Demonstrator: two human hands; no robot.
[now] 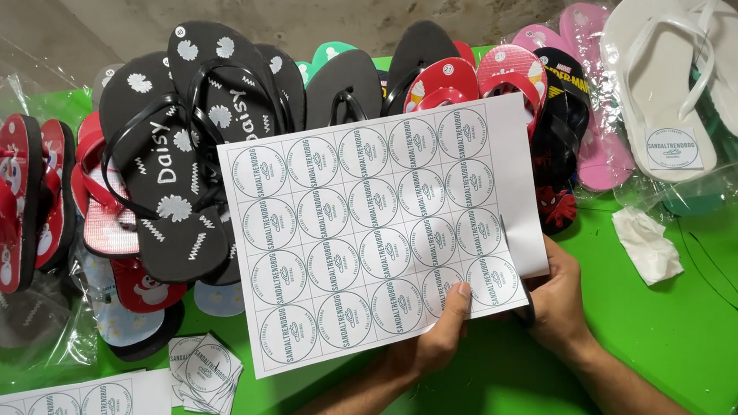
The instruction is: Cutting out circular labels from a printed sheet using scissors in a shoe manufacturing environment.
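Head view: left hand (440,340) pinches the bottom edge of a label sheet (376,229), thumb pressed on top. Right hand (558,302) is closed around scissors (522,296) at the sheet's right edge, the blade running up the paper. Sheet is held above the green table (714,328), before a row of sandals (199,125). Cut labels (206,374) lie left.

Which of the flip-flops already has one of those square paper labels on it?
The white flip-flop at the far right, inside clear plastic. It carries a square label with a round emblem near the heel; the black, red and pink ones show none.
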